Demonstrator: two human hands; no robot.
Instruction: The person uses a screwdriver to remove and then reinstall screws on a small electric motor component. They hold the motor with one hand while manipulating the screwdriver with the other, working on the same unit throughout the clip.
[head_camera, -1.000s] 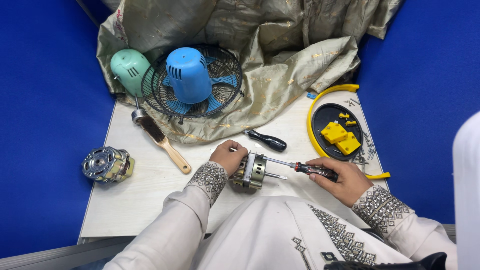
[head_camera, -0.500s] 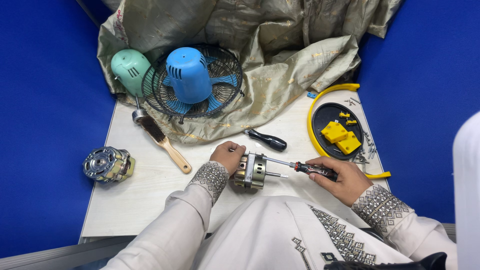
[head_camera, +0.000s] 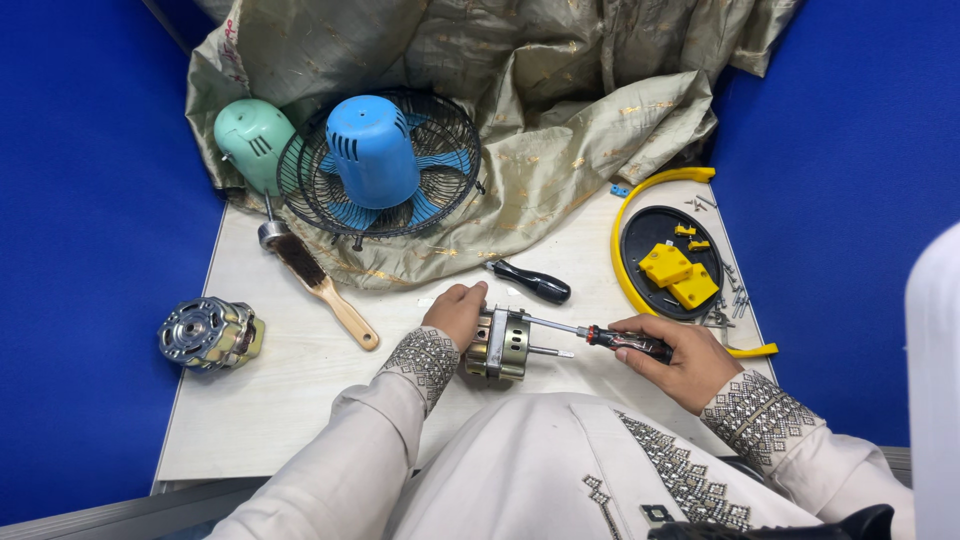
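A small fan motor (head_camera: 503, 345) with a brass-coloured body and a steel shaft lies on the table's near edge. My left hand (head_camera: 455, 312) grips its left side and steadies it. In my right hand (head_camera: 680, 360) is a red-and-black-handled screwdriver (head_camera: 600, 336), its shaft pointing left with the tip against the motor's top. Both sleeves are white with grey embroidered cuffs.
A second motor (head_camera: 208, 333) lies at the left edge. A wooden-handled brush (head_camera: 318, 280), a black-handled screwdriver (head_camera: 532, 283), a fan grille with blue cap (head_camera: 378, 165), a green housing (head_camera: 252, 138) and cloth (head_camera: 560, 120) lie behind. A black tray (head_camera: 640, 250) with yellow parts and loose screws sits right.
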